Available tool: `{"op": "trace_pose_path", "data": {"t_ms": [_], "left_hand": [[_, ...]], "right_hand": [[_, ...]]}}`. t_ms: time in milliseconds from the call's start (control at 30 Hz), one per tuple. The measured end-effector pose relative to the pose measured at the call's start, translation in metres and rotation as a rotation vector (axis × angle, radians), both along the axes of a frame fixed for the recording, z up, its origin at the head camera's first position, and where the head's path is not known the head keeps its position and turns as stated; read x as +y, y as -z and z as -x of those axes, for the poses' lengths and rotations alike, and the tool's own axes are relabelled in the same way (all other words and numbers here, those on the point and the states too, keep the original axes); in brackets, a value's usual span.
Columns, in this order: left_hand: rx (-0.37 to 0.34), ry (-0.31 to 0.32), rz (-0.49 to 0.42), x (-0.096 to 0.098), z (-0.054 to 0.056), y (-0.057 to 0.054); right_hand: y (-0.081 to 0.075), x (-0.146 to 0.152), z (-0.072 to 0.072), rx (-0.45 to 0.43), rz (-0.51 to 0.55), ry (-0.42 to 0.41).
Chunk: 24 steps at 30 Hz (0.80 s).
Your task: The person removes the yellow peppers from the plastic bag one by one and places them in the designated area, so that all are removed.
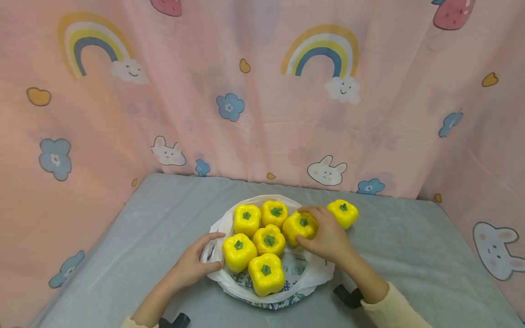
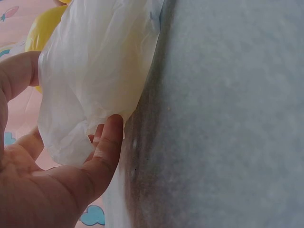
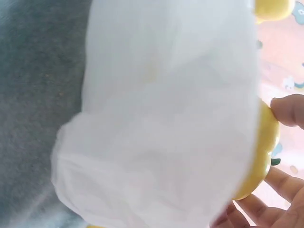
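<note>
A white plastic bag point(image 1: 320, 269) lies spread wide with its edge turned down, and several yellow bell peppers point(image 1: 266, 274) stand inside it, green stems up. On its right side my right hand point(image 1: 328, 234) grips one yellow bell pepper point(image 1: 301, 228), thumb on the near side and fingers over the far side. The right wrist view has this pepper point(image 3: 263, 152) partly hidden behind the white plastic. My left hand point(image 1: 194, 262) holds the bag's left edge; in the left wrist view the thin plastic point(image 2: 95, 71) hangs between thumb and fingers.
One more yellow bell pepper point(image 1: 342, 213) lies on the grey-covered table point(image 1: 410, 255), behind and right of the bag. Blue-green print shows on the bag's bottom point(image 1: 293, 264). A pink patterned curtain point(image 1: 262, 136) encloses the table at the back and sides.
</note>
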<state>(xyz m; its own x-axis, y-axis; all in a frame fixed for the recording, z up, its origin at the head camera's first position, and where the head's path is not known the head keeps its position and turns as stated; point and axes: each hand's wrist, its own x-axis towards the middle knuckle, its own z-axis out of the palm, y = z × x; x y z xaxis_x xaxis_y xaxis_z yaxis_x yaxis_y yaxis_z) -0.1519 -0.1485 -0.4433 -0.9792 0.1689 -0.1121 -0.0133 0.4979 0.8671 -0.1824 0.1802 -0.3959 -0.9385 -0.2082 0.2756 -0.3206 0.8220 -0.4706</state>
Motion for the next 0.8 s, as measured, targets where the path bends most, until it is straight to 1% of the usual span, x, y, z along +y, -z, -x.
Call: {"op": "trace_pose_path", "data": {"t_ms": [233, 500, 700, 800], "left_hand": [[-0.002, -0.002, 0.002, -0.001, -0.001, -0.001], [-0.002, -0.004, 0.019, 0.000, -0.001, -0.002], [-0.007, -0.004, 0.018, 0.000, 0.000, -0.002], [-0.003, -0.002, 0.021, 0.000, 0.000, -0.001]], "right_hand": [[-0.017, 0.006, -0.007, 0.027, 0.095, -0.005], [-0.032, 0.025, -0.006, 0.123, 0.125, 0.010], [-0.044, 0.041, -0.007, 0.134, 0.156, 0.052], [-0.050, 0.049, -0.008, 0.160, 0.162, 0.076]]}}
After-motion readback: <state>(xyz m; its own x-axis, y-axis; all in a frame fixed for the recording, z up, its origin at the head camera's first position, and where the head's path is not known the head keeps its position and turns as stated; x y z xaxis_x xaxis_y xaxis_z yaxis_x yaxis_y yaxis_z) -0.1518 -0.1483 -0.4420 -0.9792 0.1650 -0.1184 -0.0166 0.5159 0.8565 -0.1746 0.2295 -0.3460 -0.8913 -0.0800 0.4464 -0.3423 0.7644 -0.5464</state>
